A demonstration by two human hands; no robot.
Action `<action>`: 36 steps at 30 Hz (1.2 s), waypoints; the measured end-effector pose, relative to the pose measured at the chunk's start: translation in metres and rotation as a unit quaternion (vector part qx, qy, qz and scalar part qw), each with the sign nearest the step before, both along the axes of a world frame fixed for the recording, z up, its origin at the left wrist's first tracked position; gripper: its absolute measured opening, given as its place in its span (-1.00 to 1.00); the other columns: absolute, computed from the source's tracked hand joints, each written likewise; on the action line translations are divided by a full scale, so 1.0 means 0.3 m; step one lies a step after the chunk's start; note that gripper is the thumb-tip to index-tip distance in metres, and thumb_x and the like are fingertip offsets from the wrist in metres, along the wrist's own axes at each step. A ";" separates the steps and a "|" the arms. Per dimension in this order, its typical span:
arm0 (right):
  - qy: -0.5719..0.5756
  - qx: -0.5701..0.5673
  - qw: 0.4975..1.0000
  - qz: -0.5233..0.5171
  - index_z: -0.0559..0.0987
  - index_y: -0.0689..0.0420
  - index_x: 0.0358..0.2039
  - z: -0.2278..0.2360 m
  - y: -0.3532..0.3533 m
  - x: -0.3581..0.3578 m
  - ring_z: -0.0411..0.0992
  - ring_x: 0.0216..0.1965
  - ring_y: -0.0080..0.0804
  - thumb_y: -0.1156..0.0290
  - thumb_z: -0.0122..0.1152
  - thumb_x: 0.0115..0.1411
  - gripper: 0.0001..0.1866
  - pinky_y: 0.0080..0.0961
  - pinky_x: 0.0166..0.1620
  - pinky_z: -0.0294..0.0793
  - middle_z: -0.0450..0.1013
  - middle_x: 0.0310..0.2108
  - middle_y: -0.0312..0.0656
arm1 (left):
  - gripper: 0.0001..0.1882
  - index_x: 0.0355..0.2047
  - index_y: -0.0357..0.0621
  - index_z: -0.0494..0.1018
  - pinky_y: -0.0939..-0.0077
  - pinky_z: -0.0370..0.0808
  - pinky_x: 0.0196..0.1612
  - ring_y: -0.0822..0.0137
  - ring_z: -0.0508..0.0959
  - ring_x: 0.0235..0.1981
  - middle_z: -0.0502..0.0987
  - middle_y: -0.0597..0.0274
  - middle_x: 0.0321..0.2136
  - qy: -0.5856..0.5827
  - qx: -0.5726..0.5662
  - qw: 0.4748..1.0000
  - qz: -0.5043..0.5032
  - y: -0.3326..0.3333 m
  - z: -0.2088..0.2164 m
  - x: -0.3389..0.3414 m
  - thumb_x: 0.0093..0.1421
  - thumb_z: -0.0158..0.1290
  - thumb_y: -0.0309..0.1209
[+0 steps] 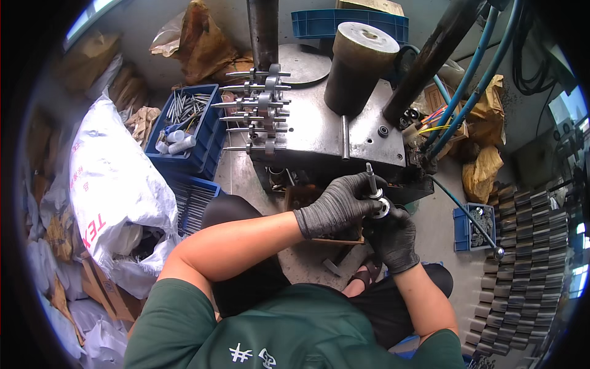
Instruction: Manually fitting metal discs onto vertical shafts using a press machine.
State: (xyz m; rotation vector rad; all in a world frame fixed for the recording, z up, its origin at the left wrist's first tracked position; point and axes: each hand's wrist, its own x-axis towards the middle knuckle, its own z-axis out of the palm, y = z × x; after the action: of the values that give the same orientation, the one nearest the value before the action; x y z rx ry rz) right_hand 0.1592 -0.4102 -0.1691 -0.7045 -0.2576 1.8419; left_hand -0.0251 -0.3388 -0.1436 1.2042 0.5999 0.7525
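Note:
In a dark grey glove, my left hand (338, 206) grips a stepped metal shaft (371, 175), its thin end pointing up and away from me. Just below the shaft's collar is a shiny metal ring (382, 210); whether it sits on the shaft or beside it I cannot tell. My right hand (393, 241), gloved alike, is closed at that ring from below, with its fingertips partly hidden. Both hands meet in front of the steel press bed (313, 129). On the bed's left edge lie several shafts with round rotor-like pieces (265, 104).
A thick steel ram (362, 67) stands over the bed, with a loose pin (345, 138) near it. Blue crates (215, 144) of metal pins and a white sack (117, 190) are at left. At right are a small blue bin (462, 230), stacked metal cylinders (522, 270) and blue hoses (476, 92).

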 end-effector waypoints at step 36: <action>-0.155 0.041 0.986 0.041 0.47 0.22 0.11 0.011 -0.015 -0.008 0.51 -0.47 -0.33 0.11 0.08 0.41 -0.54 -0.43 -0.37 0.50 0.56 -0.38 -0.12 | -0.79 -0.13 -0.14 0.47 0.56 0.54 -0.21 0.38 0.54 -0.32 0.55 0.21 -0.32 -0.100 -0.102 0.900 0.411 0.269 -0.235 -0.666 0.42 0.06 -0.25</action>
State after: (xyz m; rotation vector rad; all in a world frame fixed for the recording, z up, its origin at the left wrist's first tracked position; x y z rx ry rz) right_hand 0.1567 -0.4148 -0.1659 -0.9356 -0.5697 1.7834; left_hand -0.2247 -0.2582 -0.2141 0.6321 1.0038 1.4615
